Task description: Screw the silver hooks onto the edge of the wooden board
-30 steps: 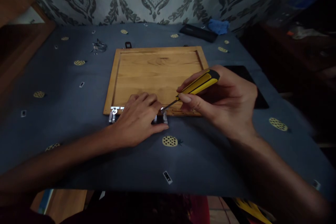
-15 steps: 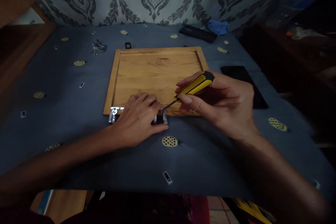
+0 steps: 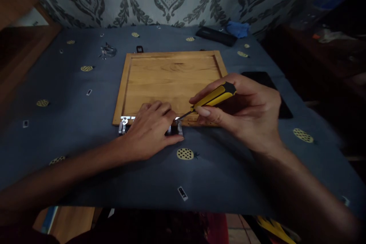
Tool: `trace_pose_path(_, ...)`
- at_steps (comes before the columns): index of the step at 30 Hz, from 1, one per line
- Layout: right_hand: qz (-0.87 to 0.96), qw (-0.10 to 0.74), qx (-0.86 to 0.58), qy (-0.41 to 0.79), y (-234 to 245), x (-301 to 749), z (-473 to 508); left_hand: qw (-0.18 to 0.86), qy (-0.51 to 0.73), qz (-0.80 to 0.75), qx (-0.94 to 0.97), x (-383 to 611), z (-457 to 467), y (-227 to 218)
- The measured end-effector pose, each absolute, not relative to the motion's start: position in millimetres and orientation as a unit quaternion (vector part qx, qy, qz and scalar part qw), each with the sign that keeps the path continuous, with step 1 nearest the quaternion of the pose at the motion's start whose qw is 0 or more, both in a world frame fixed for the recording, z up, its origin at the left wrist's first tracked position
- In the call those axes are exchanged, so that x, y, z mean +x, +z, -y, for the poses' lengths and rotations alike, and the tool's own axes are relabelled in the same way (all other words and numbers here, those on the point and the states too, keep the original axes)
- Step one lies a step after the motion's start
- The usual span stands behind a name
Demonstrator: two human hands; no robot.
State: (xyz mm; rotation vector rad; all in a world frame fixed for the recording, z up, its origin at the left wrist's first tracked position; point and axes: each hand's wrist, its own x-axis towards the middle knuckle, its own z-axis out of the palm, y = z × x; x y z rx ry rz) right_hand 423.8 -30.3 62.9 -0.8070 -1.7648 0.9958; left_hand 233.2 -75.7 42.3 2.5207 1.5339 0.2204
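Between the thumb and fingers of my right hand is a yellow and black screwdriver. It slants down to the left, its tip at the right silver mount of a handle. My left hand lies over the middle of this handle with bent fingers, pressing it against the near edge of a wooden panel; the thumb stretches below the right mount. The handle's left mount shows past my wrist, while its middle is mostly hidden. The panel lies flat with a raised frame. Any screw under the tip is too small to make out.
Loose silver hardware lies at the back left of the blue tablecloth. A small black loop shows behind the panel. Farther back are a long black case and a blue cloth. A flat black object is partly behind my right hand.
My right hand has shifted slightly to the right, and the screwdriver's handle end sits a little lower. The screwdriver appears slightly rotated. My left hand and the panel stay in place.
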Motion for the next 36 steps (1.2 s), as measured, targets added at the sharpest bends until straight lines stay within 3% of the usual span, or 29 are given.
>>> trace_pose_path(6, 0.725, 0.447, -0.315, 0.419, 59.6, 425.1, 30.5, 0.086, 0.074, -0.516, 0.849, 233.2, 76.4, 42.3)
trace_pose_path(15, 0.685, 0.555, -0.301, 0.363, 66.7, 419.9, 33.8, 0.084, 0.082, -0.515, 0.849, 232.3, 76.0, 41.6)
trace_pose_path(36, 0.731, 0.494, -0.332, 0.334, 59.1, 421.2, 29.0, 0.08, 0.074, -0.515, 0.85, 232.4, 75.6, 40.9)
